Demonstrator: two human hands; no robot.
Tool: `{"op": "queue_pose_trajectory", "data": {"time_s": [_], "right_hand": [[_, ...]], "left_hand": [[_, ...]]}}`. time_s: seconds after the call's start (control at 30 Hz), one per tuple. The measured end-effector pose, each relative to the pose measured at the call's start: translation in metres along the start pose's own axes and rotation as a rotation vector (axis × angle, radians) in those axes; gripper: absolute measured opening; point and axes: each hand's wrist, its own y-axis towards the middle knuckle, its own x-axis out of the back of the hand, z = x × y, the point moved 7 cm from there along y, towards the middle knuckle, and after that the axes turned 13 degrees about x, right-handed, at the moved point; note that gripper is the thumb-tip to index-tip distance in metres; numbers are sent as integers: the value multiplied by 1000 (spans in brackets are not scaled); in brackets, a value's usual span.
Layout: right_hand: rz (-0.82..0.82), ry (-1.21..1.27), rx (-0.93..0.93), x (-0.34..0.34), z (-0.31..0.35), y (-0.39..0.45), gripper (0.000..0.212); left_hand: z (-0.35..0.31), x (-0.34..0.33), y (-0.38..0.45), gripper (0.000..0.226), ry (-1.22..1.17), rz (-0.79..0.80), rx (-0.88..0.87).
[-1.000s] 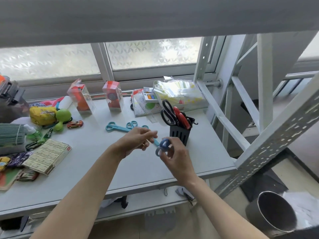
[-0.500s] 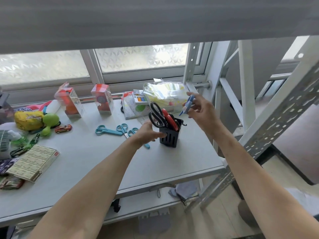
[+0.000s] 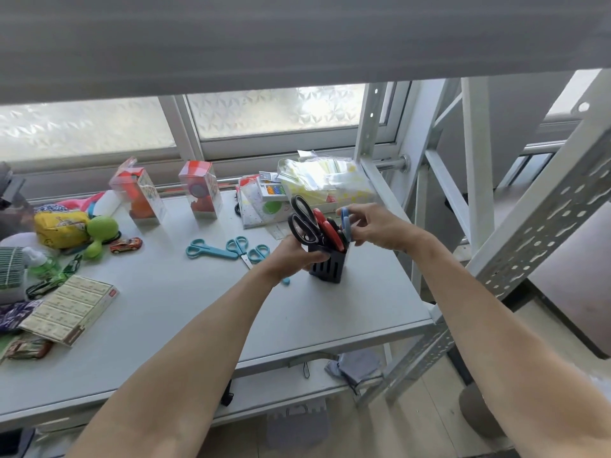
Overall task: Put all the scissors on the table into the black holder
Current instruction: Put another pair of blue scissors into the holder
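Note:
The black holder (image 3: 327, 269) stands on the white table (image 3: 172, 312), right of centre. Black-handled scissors (image 3: 301, 219) and red-handled scissors (image 3: 327, 228) stick up out of it. My left hand (image 3: 297, 254) grips the holder's left side. My right hand (image 3: 370, 226) holds blue-handled scissors (image 3: 345, 223) by the handles, blades down inside the holder's right part. Two teal scissors (image 3: 206, 251) (image 3: 246, 251) lie flat on the table to the left. Another teal tip (image 3: 286, 280) shows under my left wrist.
Clear toy boxes (image 3: 142, 196) (image 3: 200, 190), a bag of packets (image 3: 325, 180) and a card sheet (image 3: 261, 206) line the back. A yellow pouch (image 3: 59, 228), green toy (image 3: 99, 233), toy car (image 3: 125, 245) and staples box (image 3: 71, 307) sit left. Rack struts (image 3: 529, 226) rise at the right.
My right hand came down from above the holder and brought the blue scissors into it. My left hand moved from the table onto the holder's side.

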Motion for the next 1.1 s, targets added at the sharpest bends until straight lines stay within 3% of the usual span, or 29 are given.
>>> {"op": "queue_pose_trajectory", "data": {"time_s": [0.2, 0.33, 0.47, 0.53, 0.73, 0.83, 0.97, 1.1], "right_hand": [[-67, -4, -11, 1, -15, -5, 53], [-88, -58, 25, 1, -18, -7, 30], [-158, -74, 24, -4, -24, -11, 25], [-254, -34, 24, -4, -28, -17, 27], [-776, 54, -118, -38, -40, -66, 14], [-645, 65, -133, -100, -36, -78, 18], [-408, -91, 40, -157, -8, -49, 14], [-317, -289, 85, -172, 8, 11, 30]], "left_hand": [[1, -3, -1, 36, -50, -21, -9], [0, -5, -4, 40, -79, -79, -45], [2, -7, -4, 46, -97, -134, -14], [3, -9, -5, 46, -102, -128, -10], [16, -3, -8, 58, -95, -98, -24], [39, 19, -10, 64, -27, -197, 18], [80, 64, -10, 51, 47, -417, 139], [94, 84, 0, 59, 280, -442, 195]]}}
